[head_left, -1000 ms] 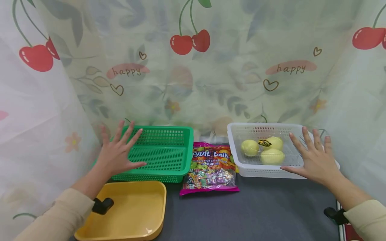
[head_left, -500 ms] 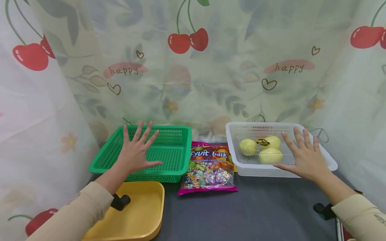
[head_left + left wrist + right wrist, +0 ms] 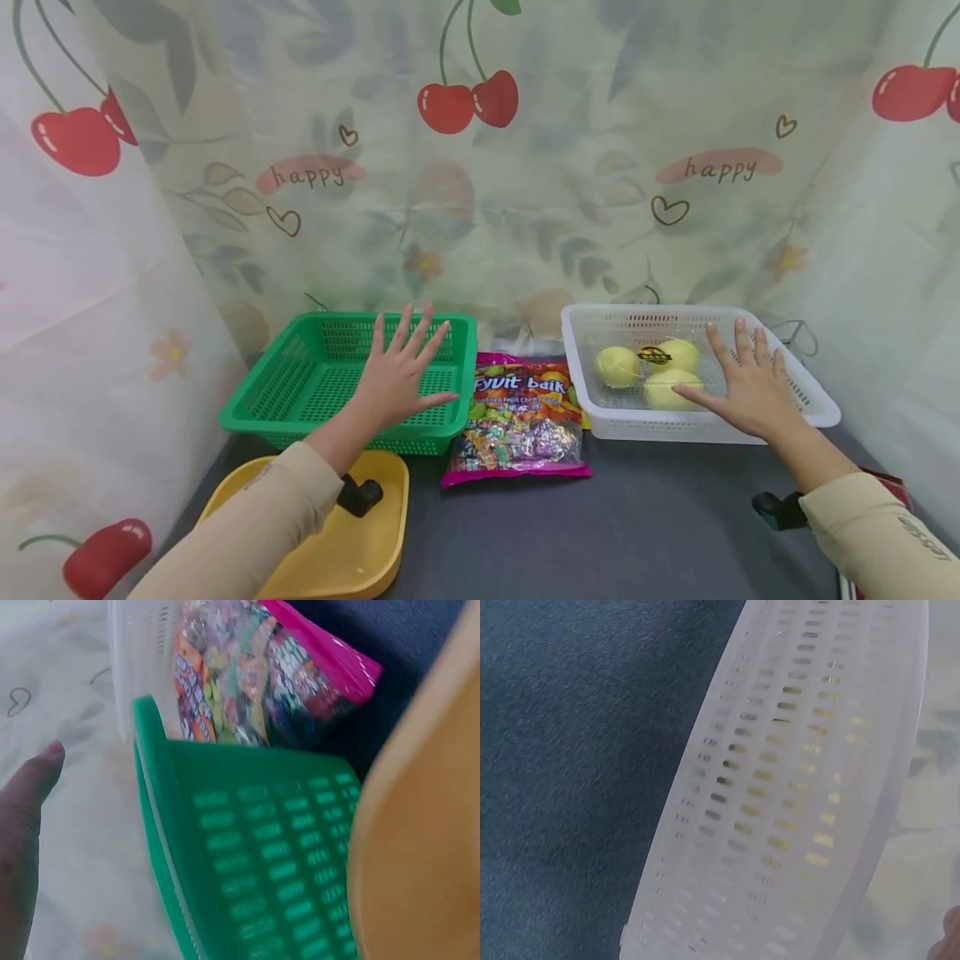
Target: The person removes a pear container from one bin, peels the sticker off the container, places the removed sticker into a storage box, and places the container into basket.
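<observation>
My left hand (image 3: 396,379), fingers spread wide, hovers in front of the green basket (image 3: 300,417) and holds nothing. One digit (image 3: 28,795) of it shows at the left edge of the left wrist view. The right hand (image 3: 753,387) is likewise spread and holds nothing, in front of the white basket (image 3: 630,427). In that basket sit three pale yellow round fruits (image 3: 618,367) under clear wrapping with a black and gold label. Between the baskets lies a bag of fruit chewy candy (image 3: 521,425) with pink edges.
A yellow tray (image 3: 360,550) stands in front of the green basket, partly under the left sleeve. Dark cloth (image 3: 540,533) covers the table. A patterned curtain (image 3: 510,217) hangs behind and at both sides. A red object (image 3: 892,487) is partly hidden by the right sleeve.
The left hand has moved right across the green basket. The right hand has shifted left over the white basket. Both stay spread, and the baskets, bag and tray have not been moved.
</observation>
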Available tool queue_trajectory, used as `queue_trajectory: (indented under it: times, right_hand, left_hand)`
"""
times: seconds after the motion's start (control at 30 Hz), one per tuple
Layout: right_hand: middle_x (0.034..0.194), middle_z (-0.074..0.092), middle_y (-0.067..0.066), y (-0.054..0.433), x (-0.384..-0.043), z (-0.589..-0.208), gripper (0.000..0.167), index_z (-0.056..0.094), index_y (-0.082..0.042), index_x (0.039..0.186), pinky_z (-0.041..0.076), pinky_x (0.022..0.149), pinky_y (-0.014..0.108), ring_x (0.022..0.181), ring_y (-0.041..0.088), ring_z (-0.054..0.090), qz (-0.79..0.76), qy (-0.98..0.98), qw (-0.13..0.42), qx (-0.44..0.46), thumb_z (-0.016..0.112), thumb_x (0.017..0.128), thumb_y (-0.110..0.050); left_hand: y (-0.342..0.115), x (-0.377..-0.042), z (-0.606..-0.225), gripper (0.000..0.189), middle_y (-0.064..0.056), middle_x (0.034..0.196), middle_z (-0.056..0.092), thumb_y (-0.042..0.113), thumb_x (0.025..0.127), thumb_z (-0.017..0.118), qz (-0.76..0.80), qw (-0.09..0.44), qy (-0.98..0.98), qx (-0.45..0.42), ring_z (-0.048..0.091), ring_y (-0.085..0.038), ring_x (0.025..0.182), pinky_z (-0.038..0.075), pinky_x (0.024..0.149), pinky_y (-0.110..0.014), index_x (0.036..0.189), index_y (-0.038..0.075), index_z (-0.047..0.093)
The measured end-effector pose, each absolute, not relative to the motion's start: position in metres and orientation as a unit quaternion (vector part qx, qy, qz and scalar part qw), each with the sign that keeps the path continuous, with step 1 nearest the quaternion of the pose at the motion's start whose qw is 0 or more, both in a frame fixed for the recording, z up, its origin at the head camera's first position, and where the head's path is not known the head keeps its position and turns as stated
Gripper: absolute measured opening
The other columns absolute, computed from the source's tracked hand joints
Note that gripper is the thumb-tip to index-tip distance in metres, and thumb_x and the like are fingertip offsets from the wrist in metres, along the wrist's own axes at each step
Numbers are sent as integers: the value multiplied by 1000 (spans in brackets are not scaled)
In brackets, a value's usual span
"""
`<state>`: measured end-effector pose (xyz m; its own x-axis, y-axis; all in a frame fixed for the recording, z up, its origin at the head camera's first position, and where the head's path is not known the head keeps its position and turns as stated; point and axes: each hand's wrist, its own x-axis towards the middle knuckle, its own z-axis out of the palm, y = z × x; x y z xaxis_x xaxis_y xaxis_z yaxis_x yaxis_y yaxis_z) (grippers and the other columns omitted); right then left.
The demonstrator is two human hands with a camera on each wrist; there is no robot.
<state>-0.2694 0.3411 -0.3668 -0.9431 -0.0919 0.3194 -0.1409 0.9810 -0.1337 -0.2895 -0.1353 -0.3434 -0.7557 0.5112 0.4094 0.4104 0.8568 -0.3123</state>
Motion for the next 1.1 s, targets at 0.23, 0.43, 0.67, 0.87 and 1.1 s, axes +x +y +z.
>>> queue_trajectory:
  times: [0.23,0.43,0.67,0.87,1.1]
  right_hand:
    - [151,-9,31,330,-276,-367,105,-6,-16,150,3,102,73,135,54,-10,116,-984,127,45,52,80,-68]
    - [151,-14,30,326,-279,-365,103,-10,-18,149,2,101,74,134,54,-14,128,-985,109,42,50,81,-68]
    - [149,-18,31,327,-287,-366,102,-12,-18,149,0,100,74,132,56,-18,145,-985,85,30,47,83,-68]
    - [148,-18,34,321,-292,-362,102,-13,-17,149,1,99,75,131,59,-16,148,-987,64,25,44,83,-70]
    - [147,-19,34,315,-297,-360,100,-12,-17,149,-1,100,74,130,60,-16,158,-986,52,21,42,84,-70]
  left_hand:
    - [-117,-297,-351,99,-10,158,3,74,76,51,87,241,-935,-245,3,-34,145,5,114,-57,150,18,17]
    - [-105,-303,-355,100,-9,158,3,74,77,50,75,238,-936,-247,3,-33,145,6,115,-57,151,18,12]
    - [-87,-304,-353,97,-7,158,1,71,79,49,42,216,-942,-255,-2,-31,145,3,115,-55,151,18,11]
    - [-69,-303,-351,97,-8,158,0,72,81,46,15,193,-949,-250,-5,-30,144,1,115,-55,151,17,6]
    - [-52,-306,-352,94,-8,158,-2,71,83,43,-36,184,-951,-245,-7,-31,144,1,115,-56,151,17,6]
